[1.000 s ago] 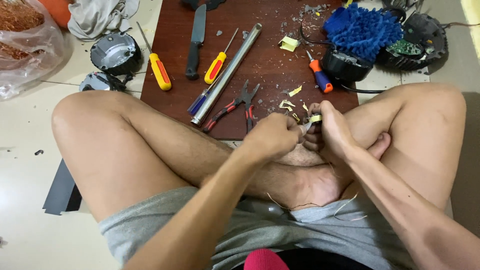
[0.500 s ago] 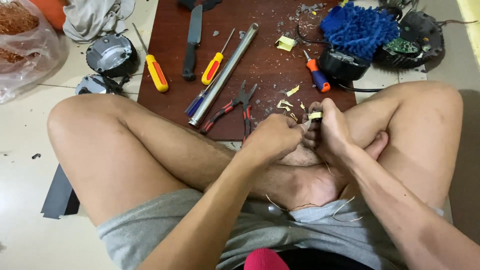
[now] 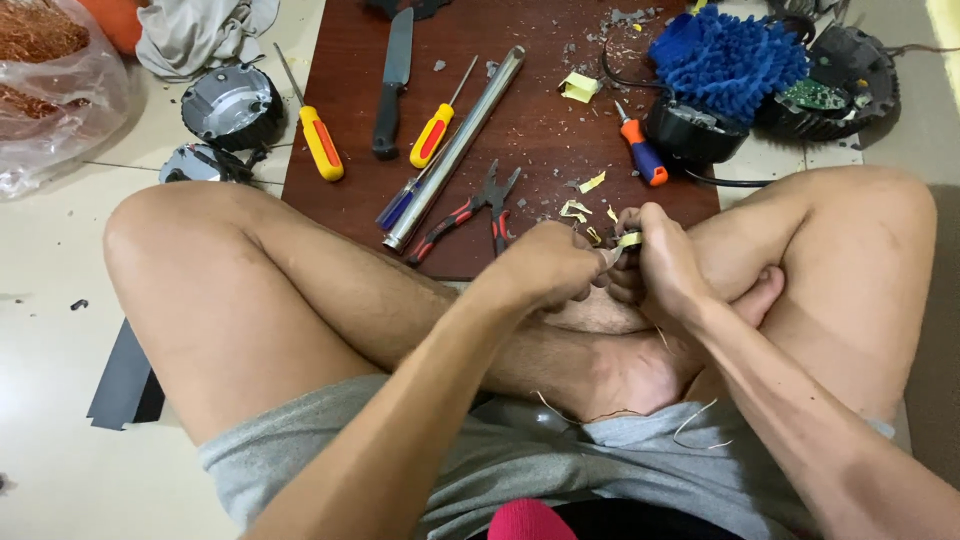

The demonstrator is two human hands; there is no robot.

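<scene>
I sit cross-legged on the floor with both hands meeting above my shins. My left hand (image 3: 545,265) is closed, its fingertips pinching at a small part with a strip of yellow tape (image 3: 628,240). My right hand (image 3: 660,265) grips the same small part from the right; most of it is hidden inside the fingers. Thin copper wire strands (image 3: 700,420) trail over my lap. Just beyond the hands, red-handled pliers (image 3: 470,212) lie on a dark red board (image 3: 540,110).
On the board lie a metal tube (image 3: 455,145), a black knife (image 3: 392,80), two yellow-handled screwdrivers (image 3: 322,142), an orange one (image 3: 640,152) and tape scraps. A blue mop-like cloth (image 3: 728,55), black motor parts (image 3: 232,105) and a bag of copper wire (image 3: 45,85) surround it.
Both hands stay together at the same spot over my legs; the fingers shift slightly on the small taped part. Nothing else has moved.
</scene>
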